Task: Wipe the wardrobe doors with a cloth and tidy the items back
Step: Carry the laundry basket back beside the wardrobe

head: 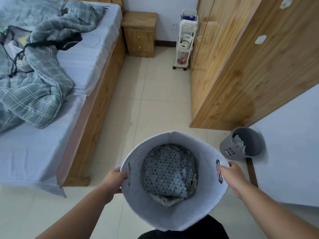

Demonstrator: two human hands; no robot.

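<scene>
I hold a tall grey felt laundry basket (203, 204) in front of me over the tiled floor. My left hand (114, 180) grips its left rim at a metal-edged handle slot. My right hand (230, 173) grips the right rim, fingers through the other slot. Inside lies a folded cloth with a grey triangle pattern (168, 169), with more fabric under it. The wooden wardrobe doors (241, 80) stand to the right, ahead of the basket, with darker damp-looking patches on the wood.
A bed (43, 152) with a rumpled plaid quilt (34, 83) fills the left. A wooden nightstand (139, 34) and a white rolling cart (184, 42) stand at the far wall. A grey waste bin (227, 149) with paper in it tilts beside the wardrobe's near corner.
</scene>
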